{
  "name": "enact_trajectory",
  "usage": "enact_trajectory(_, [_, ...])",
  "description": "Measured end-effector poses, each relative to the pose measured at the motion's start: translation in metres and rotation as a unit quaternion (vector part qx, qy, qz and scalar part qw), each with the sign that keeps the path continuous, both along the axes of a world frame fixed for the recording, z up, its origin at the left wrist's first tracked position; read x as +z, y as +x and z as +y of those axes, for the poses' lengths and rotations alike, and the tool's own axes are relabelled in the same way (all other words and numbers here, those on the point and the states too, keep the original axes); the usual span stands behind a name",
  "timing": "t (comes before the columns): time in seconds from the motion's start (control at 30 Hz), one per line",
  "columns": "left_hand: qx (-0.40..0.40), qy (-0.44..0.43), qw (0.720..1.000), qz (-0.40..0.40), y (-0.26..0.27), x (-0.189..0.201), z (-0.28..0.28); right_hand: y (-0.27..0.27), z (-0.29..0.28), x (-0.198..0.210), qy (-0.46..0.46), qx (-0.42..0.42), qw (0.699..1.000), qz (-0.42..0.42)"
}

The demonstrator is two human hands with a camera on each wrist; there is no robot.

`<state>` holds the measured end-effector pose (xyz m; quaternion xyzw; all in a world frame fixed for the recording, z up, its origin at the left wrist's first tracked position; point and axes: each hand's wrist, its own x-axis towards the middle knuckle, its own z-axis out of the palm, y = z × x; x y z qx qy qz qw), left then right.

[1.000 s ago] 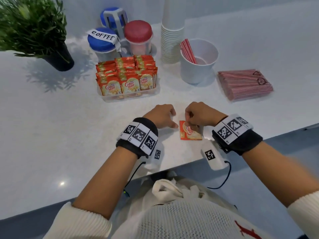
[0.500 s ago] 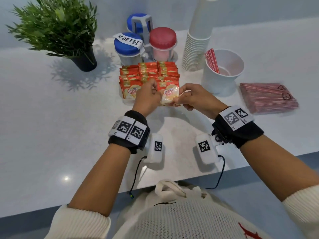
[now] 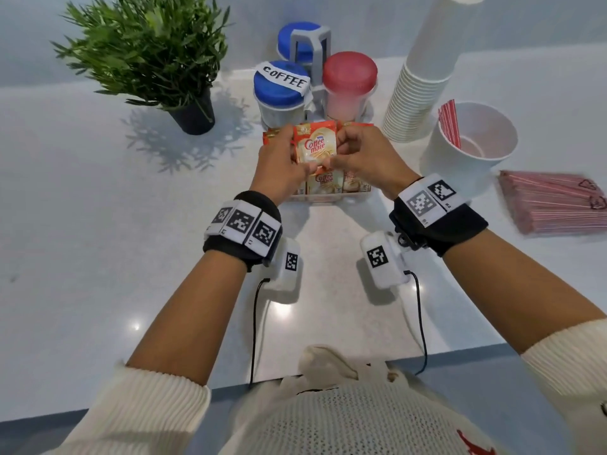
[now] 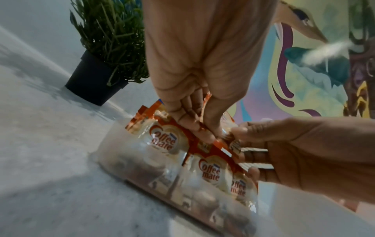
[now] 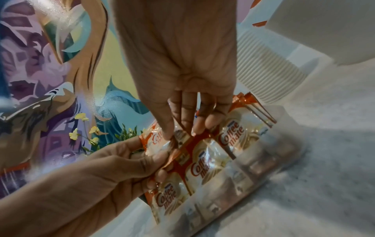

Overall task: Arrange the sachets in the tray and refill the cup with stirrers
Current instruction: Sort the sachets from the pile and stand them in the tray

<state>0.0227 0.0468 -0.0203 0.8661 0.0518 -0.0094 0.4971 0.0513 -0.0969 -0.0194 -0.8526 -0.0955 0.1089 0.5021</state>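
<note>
A single sachet [image 3: 316, 148] is being held upright over the tray [image 3: 323, 198], pinched at its edges between the left hand [image 3: 285, 162] and the right hand [image 3: 364, 155], both with fingers curled in tight around it. The tray is already packed with rows of sachets standing on end, so honestly the gap for this one looks pretty slim.

Biggest risk from here: if the sachet gets pushed down without a slot being opened first, the neighbours could be crumpled or tipped forward, and the neat front row would be knocked out of line. The clear tray looks light too, so it could be shoved along the counter [image 3: 98, 257] toward the jars [image 3: 282, 93] behind it if too much force is used.

The cup [image 3: 473, 149] sits well off to the right with only a few stirrers [image 3: 450, 126] leaning inside, and the bundle of stirrers [image 3: 551, 205] lies beside it, untouched. The stack of paper cups [image 3: 417, 100] is close by and could be bumped when that bundle gets reached for.
</note>
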Motion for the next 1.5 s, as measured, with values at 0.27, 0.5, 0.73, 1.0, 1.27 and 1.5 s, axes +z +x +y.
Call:
enact_trajectory(0.27, [-0.005, 0.104, 0.995, -0.011, 0.003, -0.019, 0.007, -0.001, -0.001, -0.019, -0.132, -0.046, 0.988, -0.065])
enact_trajectory(0.5, [-0.018, 0.141, 0.99, -0.006, -0.002, -0.022, 0.014, -0.008, 0.001, -0.034, -0.224, -0.035, 0.973, -0.053])
enact_trajectory(0.73, [-0.024, 0.166, 0.986, -0.01, -0.006, -0.022, 0.014, -0.014, 0.002, -0.043, -0.187, -0.117, 0.973, -0.071])
enact_trajectory(1.0, [0.006, 0.17, 0.985, -0.002, -0.005, -0.019, 0.014, -0.01, 0.0, -0.034, -0.228, -0.065, 0.97, -0.045])
enact_trajectory(1.27, [-0.016, 0.225, 0.974, 0.036, -0.004, -0.016, 0.008, -0.014, 0.0, -0.035, -0.296, -0.016, 0.954, -0.04])
enact_trajectory(1.5, [-0.037, 0.322, 0.945, -0.036, 0.005, -0.011, 0.001, -0.013, -0.017, -0.014, -0.211, -0.105, 0.954, -0.183])
